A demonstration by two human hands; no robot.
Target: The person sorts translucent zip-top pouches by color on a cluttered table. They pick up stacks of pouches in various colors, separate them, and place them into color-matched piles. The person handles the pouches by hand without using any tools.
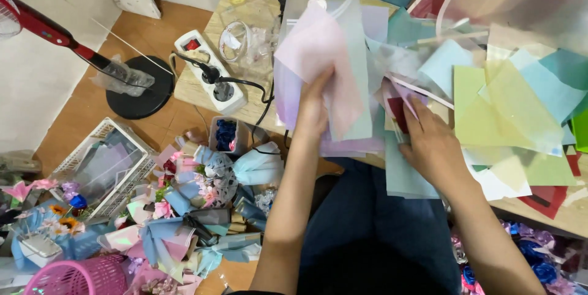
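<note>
Left hand (312, 108) gripping pastel sheets (318, 56); right hand (432, 145) flat, seemingly empty, beside them.

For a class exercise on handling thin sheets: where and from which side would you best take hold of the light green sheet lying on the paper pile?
Probably the light green sheet is best pinched at its upper left corner, coming from the left: that edge lies bare on top, while paler sheets overlap its right and lower parts. The right hand is nearest; the left hand holds pastel sheets.
</note>
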